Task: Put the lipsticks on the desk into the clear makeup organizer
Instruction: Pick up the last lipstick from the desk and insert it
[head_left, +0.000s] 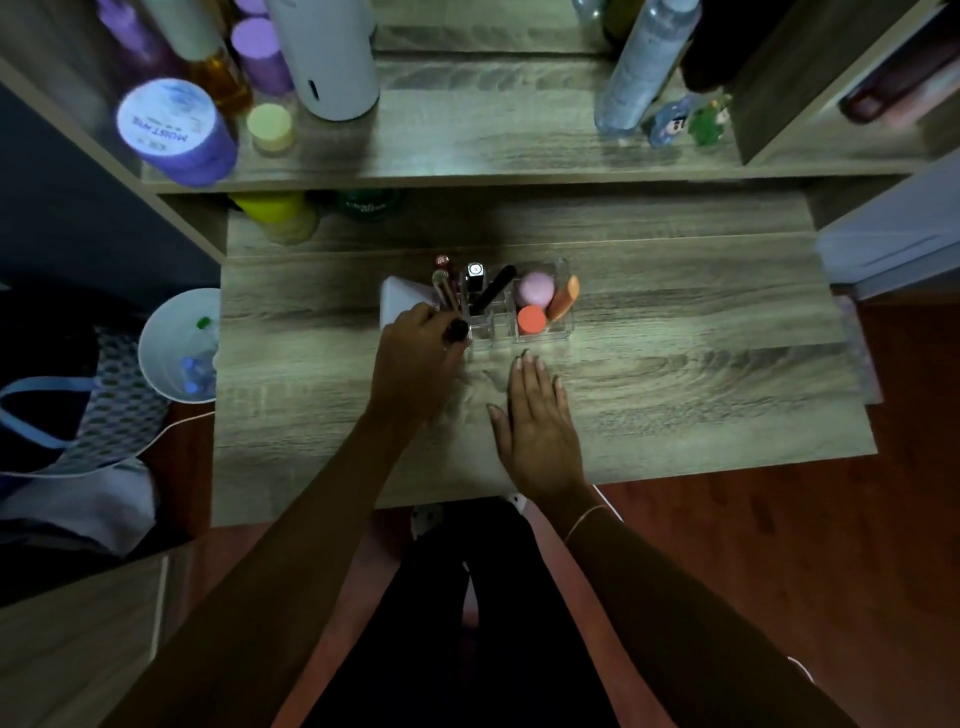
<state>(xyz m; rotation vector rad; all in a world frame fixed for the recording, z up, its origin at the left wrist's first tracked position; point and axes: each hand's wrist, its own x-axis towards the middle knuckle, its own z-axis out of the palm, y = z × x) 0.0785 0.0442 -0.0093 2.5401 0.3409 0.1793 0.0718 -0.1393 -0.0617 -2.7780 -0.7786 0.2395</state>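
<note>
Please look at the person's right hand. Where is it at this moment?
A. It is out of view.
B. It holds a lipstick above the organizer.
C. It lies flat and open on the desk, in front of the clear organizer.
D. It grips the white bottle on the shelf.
C: the right hand lies palm down with fingers spread on the desk, just before the clear organizer, holding nothing.

Two hands: the left hand (415, 358) and the right hand (537, 415). One clear makeup organizer (540, 335) holds three makeup sponges (536, 289). One white bin (171, 332).
</note>
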